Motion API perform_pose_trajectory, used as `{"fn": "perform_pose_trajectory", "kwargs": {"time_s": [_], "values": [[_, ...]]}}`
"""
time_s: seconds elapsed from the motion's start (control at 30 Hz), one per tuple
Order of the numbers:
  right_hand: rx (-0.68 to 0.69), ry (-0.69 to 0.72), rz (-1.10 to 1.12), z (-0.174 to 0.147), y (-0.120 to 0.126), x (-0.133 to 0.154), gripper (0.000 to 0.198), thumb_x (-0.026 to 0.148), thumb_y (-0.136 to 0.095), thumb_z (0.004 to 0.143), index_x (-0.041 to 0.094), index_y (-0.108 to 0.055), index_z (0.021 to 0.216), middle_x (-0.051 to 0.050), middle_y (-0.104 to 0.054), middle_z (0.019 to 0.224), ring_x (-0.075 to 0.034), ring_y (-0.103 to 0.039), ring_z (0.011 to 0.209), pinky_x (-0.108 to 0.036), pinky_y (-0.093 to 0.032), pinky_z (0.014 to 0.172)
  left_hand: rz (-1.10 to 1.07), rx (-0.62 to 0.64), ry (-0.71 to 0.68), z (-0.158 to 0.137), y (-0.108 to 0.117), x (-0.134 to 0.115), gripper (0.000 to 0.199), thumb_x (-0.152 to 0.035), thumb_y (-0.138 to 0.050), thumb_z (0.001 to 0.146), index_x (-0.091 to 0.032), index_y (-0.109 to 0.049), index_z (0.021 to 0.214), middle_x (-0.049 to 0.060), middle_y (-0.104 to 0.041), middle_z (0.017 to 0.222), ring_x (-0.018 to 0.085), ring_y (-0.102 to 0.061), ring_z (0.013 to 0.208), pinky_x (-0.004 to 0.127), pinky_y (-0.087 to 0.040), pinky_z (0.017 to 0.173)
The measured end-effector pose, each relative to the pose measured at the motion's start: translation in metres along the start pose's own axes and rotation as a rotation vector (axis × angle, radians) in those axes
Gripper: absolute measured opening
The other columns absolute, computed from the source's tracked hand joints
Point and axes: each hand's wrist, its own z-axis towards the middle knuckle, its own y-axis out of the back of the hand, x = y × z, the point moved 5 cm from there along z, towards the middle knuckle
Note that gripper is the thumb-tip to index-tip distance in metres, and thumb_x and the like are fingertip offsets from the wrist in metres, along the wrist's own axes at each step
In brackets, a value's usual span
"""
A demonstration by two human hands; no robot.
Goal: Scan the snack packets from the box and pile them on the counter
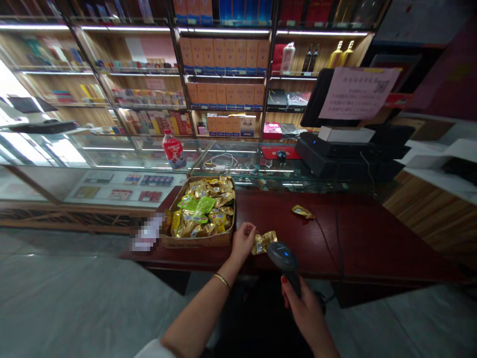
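My right hand (301, 301) grips a black handheld barcode scanner (283, 258), its fingers wrapped round the handle and a blue light showing on the head. Under and just left of the scanner head lies a shiny gold snack packet (264, 242) on the dark red table. My left hand (244, 241) is beside that packet's left end, fingers curled together; whether they pinch its edge I cannot tell. To the left stands an open cardboard box (197, 242) full of gold packets, with a couple of green packets (204, 205) on top. Another gold packet (302, 212) lies apart on the right.
A cable (326, 241) runs across the dark red table (365, 238). Behind are a glass counter with a red bottle (173, 150), a white cable (223, 161), a mouse (281, 154), and a black monitor with a paper sign (357, 94). Stocked shelves line the wall.
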Motion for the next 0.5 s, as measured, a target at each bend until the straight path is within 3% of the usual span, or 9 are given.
{"fn": "perform_pose_trajectory", "kwargs": {"time_s": [0.1, 0.2, 0.27, 0.37, 0.5], "values": [[0.005, 0.001, 0.006, 0.000, 0.001, -0.001, 0.052, 0.074, -0.056, 0.085, 0.023, -0.063, 0.088, 0.003, -0.061, 0.059, -0.019, -0.060, 0.057, -0.029, -0.046, 0.059, 0.020, -0.001, 0.003, 0.002, -0.002, 0.001, 0.018, -0.032, -0.059, 0.092, -0.019, -0.063, 0.104, 0.003, -0.069, 0.085, 0.017, -0.066, 0.077, 0.027, -0.050, 0.073], [-0.007, -0.001, -0.007, 0.001, 0.003, -0.002, 0.051, 0.074, -0.055, 0.085, 0.023, -0.063, 0.086, 0.003, -0.060, 0.057, -0.018, -0.059, 0.056, -0.029, -0.046, 0.059, 0.222, 0.065, -0.084, -0.001, -0.005, -0.011, 0.024, -0.029, -0.058, 0.093, -0.020, -0.067, 0.112, 0.007, -0.071, 0.103, 0.020, -0.066, 0.096, 0.033, -0.050, 0.090], [-0.015, 0.010, -0.012, 0.000, 0.006, -0.002, 0.050, 0.072, -0.055, 0.086, 0.023, -0.063, 0.086, 0.003, -0.060, 0.058, -0.018, -0.059, 0.056, -0.030, -0.046, 0.060, 0.413, 0.168, -0.140, -0.005, -0.010, -0.022, 0.030, -0.025, -0.064, 0.088, -0.021, -0.069, 0.117, 0.008, -0.070, 0.116, 0.024, -0.061, 0.112, 0.038, -0.045, 0.101], [-0.015, 0.011, -0.005, -0.003, 0.012, -0.003, 0.048, 0.071, -0.056, 0.086, 0.023, -0.063, 0.087, 0.002, -0.061, 0.060, -0.019, -0.059, 0.058, -0.030, -0.046, 0.061, 0.703, 0.346, -0.146, -0.008, -0.016, -0.033, 0.048, -0.025, -0.072, 0.080, -0.020, -0.066, 0.127, 0.011, -0.067, 0.126, 0.031, -0.055, 0.122, 0.046, -0.041, 0.106], [-0.056, 0.006, -0.045, -0.006, 0.021, -0.007, 0.049, 0.070, -0.061, 0.081, 0.023, -0.065, 0.096, -0.001, -0.067, 0.069, -0.024, -0.064, 0.069, -0.034, -0.048, 0.069, 0.826, 0.542, -0.033, -0.002, -0.018, -0.034, 0.042, -0.030, -0.076, 0.078, -0.016, -0.069, 0.117, 0.015, -0.071, 0.114, 0.033, -0.062, 0.110, 0.043, -0.046, 0.097]]}}
